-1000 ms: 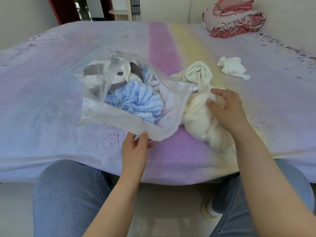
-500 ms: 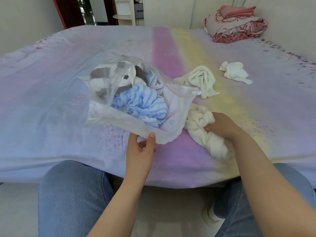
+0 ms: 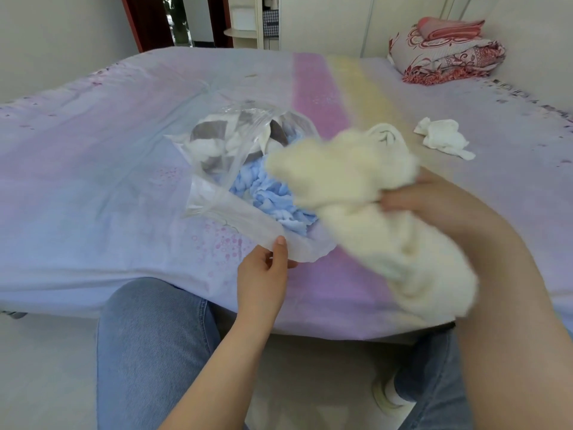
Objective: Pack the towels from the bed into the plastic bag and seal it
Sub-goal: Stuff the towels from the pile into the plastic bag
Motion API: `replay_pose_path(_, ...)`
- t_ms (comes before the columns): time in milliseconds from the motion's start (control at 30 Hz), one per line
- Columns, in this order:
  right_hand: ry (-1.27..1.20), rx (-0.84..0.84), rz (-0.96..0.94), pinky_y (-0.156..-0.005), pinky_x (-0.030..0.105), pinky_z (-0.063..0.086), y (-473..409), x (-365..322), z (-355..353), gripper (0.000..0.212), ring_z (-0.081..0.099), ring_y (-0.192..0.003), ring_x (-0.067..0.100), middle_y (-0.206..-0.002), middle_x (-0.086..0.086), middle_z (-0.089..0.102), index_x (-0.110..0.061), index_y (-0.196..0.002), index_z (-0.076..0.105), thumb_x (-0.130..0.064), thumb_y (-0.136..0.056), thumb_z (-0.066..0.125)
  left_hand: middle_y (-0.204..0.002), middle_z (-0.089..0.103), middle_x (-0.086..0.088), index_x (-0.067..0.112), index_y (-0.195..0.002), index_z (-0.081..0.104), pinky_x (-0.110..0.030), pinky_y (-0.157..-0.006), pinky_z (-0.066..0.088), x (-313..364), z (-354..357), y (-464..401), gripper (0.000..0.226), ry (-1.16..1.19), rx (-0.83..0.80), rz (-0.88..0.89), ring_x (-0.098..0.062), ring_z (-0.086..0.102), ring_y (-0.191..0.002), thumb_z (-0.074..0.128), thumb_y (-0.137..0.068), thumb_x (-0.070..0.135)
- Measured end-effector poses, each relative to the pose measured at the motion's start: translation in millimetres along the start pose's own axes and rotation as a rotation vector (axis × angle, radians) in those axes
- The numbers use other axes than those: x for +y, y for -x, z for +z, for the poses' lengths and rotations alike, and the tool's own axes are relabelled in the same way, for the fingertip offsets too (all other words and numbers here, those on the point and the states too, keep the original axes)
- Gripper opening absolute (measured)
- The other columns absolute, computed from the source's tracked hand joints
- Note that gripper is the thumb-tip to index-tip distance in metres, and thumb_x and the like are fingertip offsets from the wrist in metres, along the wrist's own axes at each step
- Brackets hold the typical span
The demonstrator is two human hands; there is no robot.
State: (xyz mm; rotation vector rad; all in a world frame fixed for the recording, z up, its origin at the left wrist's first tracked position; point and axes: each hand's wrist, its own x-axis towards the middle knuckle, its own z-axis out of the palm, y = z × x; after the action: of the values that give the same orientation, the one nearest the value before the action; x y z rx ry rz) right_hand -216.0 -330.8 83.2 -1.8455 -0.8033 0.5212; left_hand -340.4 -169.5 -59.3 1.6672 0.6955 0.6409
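Observation:
A clear plastic bag (image 3: 214,200) lies on the bed, its mouth facing me. Inside it sit a blue towel (image 3: 273,193) and a grey-and-white towel (image 3: 217,141). My left hand (image 3: 263,274) pinches the bag's near rim and holds the mouth apart. My right hand (image 3: 412,197) grips a fluffy cream towel (image 3: 356,193), blurred, lifted in front of the bag's mouth with its tail hanging toward the bed edge. Behind it peeks another cream towel (image 3: 387,135). A small white towel (image 3: 443,139) lies farther right on the bed.
The bed (image 3: 108,181) has a pastel sheet with pink and yellow stripes; its near edge runs above my knees. A folded red-patterned quilt (image 3: 449,54) sits at the far right corner by the wall. A doorway and shelf stand beyond the bed.
My right hand has lifted the cream towel off the bed and swung it left toward the bag's mouth. My left hand keeps its hold on the bag rim.

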Motion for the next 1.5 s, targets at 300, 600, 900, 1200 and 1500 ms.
replay_pose_path(300,0.706,0.298,-0.326,-0.093,0.036,0.039,-89,7,134,0.061,0.041,-0.121,0.028,-0.158,-0.001,0.019,-0.03,-0.146,0.029,-0.013,-0.09,0.047,-0.068,0.073,0.007,0.0,-0.076,0.065,-0.05,-0.076,0.057,-2,-9,7,0.038,-0.055,-0.029,-0.033,-0.018,0.07,-0.069,0.051,-0.097,0.028)
replay_pose_path(600,0.805,-0.022,-0.098,-0.098,0.043,0.039,-60,4,102,0.084,0.035,-0.136,0.033,-0.16,-0.003,-0.005,-0.049,-0.146,0.0,-0.066,-0.082,0.052,-0.069,0.073,0.005,0.019,-0.07,0.064,-0.052,-0.075,0.057,-7,-14,6,0.038,-0.047,-0.031,-0.028,-0.021,0.07,-0.071,0.047,-0.095,0.042)
replay_pose_path(900,0.912,-0.05,0.027,-0.078,0.033,0.047,-105,-1,125,0.103,0.057,-0.115,0.033,-0.144,0.017,-0.047,-0.049,-0.144,-0.018,-0.049,-0.083,0.066,-0.07,0.07,0.002,0.027,-0.072,0.058,-0.04,-0.071,0.055,-4,-3,10,0.035,-0.095,-0.033,0.02,-0.019,0.068,-0.07,0.043,-0.099,0.043)
replay_pose_path(1200,0.899,0.023,0.102,-0.105,0.048,0.034,-203,23,143,0.085,0.025,-0.138,0.043,-0.158,0.021,-0.003,-0.026,-0.152,0.003,-0.044,-0.088,0.054,-0.062,0.069,0.01,0.029,-0.066,0.06,-0.007,-0.058,0.045,1,-12,4,0.038,-0.055,-0.002,0.034,-0.001,0.067,-0.068,0.046,-0.101,0.035)
replay_pose_path(1500,0.9,-0.214,-0.004,-0.118,0.049,0.011,-175,14,130,0.097,-0.005,-0.146,0.035,-0.157,0.013,-0.024,-0.031,-0.151,-0.009,-0.051,-0.084,0.059,-0.08,0.075,0.012,0.023,-0.099,0.07,-0.031,-0.074,0.059,4,-8,-2,0.027,0.129,0.017,-0.023,-0.007,0.072,-0.076,0.044,-0.103,0.032)
